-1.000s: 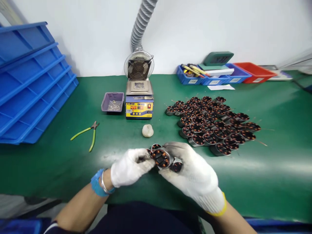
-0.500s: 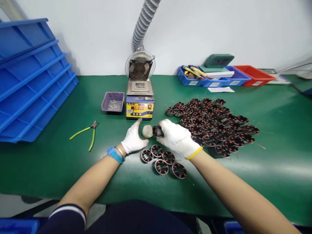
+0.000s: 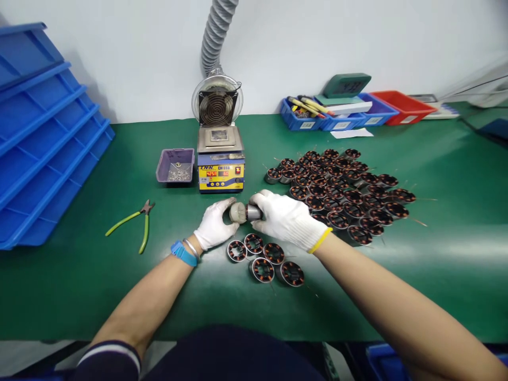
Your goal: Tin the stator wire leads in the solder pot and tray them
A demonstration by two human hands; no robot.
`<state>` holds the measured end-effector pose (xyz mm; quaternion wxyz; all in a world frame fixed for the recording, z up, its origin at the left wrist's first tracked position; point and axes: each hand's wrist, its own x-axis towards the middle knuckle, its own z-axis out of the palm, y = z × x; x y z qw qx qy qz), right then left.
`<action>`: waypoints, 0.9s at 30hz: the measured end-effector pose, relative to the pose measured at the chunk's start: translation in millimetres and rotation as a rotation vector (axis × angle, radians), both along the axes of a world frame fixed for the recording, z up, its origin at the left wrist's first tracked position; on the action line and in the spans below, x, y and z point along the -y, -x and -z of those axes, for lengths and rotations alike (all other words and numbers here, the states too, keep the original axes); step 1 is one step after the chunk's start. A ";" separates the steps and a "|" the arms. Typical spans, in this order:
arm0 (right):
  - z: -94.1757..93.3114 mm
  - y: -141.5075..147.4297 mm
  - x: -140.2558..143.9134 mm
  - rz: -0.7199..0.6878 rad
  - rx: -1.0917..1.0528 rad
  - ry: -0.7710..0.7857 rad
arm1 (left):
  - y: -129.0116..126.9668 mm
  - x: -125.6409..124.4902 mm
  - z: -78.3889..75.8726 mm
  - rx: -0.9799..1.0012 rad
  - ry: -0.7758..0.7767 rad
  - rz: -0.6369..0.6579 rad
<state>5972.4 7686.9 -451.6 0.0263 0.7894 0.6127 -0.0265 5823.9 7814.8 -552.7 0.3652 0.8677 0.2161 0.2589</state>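
Note:
In front of the solder pot (image 3: 221,172) with its lit red digits, my two white-gloved hands meet. My left hand (image 3: 215,225) is curled round a pale, rounded piece (image 3: 238,212), whose exact kind I cannot make out. Gripped by my right hand (image 3: 286,218) is a motor stator (image 3: 253,212), a dark metal ring with copper windings, lying sideways with its end against the pale piece. Just below my hands, several stators (image 3: 262,270) stand on the green table. A larger group of stators (image 3: 337,198) spreads to the right, thin wire ends sticking out.
Green-handled cutters (image 3: 145,225) lie open at the left. A purple tray (image 3: 157,172) with small metallic bits sits beside the pot. Stacked blue crates (image 3: 47,153) rise at far left. Blue bins (image 3: 304,123) and a red bin (image 3: 405,114) line the wall beneath a fan and duct (image 3: 216,39).
My left hand has closed round the pale piece. The stator in my right hand now touches that piece. The whole view has shifted slightly, and the pot's digits have changed.

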 end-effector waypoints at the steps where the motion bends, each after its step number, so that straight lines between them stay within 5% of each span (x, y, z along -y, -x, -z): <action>1: -1.2 -0.6 3.6 0.013 0.003 -0.028 | 0.0 -0.3 0.9 0.003 0.004 0.001; 5: -6.3 -1.8 15.0 0.053 0.086 -0.059 | 0.0 -0.8 2.4 -0.001 0.009 0.001; 14: -9.9 17.5 -3.0 -0.013 0.188 0.151 | 0.6 -0.8 -0.3 -0.021 0.020 -0.001; 21: -6.2 6.0 0.8 -0.061 0.187 0.075 | 2.1 -0.2 -0.5 0.007 0.045 0.007; 27: -20.6 -14.6 12.9 0.063 -0.024 -0.152 | 3.0 -4.1 -3.4 0.160 0.378 -0.035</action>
